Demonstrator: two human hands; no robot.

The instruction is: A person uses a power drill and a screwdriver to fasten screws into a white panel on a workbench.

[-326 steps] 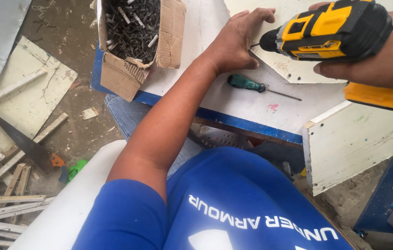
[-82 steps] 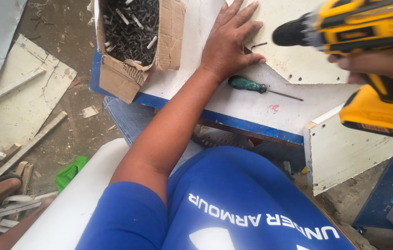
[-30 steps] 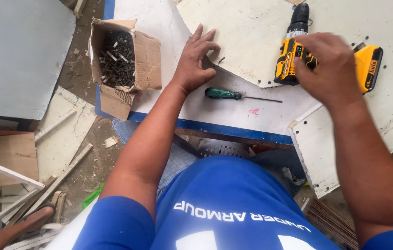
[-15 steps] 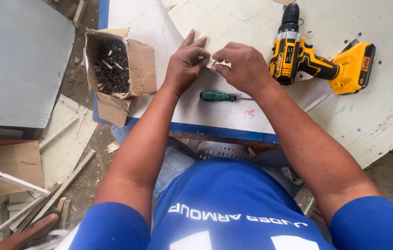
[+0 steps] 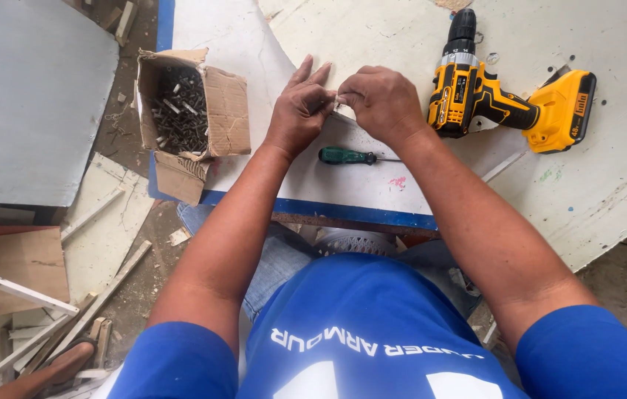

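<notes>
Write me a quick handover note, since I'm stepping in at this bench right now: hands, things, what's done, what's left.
Left hand and right hand: together over the white panel, fingertips pinching something small, too small to identify.
Cordless drill: lying on the panel, right of the right hand, not held.
Green-handled screwdriver: on the bench just below the hands, untouched.
Cardboard box of screws: open, left of the left hand.
Done: drill set down. Left: the pinched piece isn't placed yet.

Single head-worn view, looking steeply down from above the person's chest. Close range: forearms fill the middle. Faces the desk (image 5: 343, 188), near edge across centre; floor (image 5: 129, 281) along left side.
</notes>
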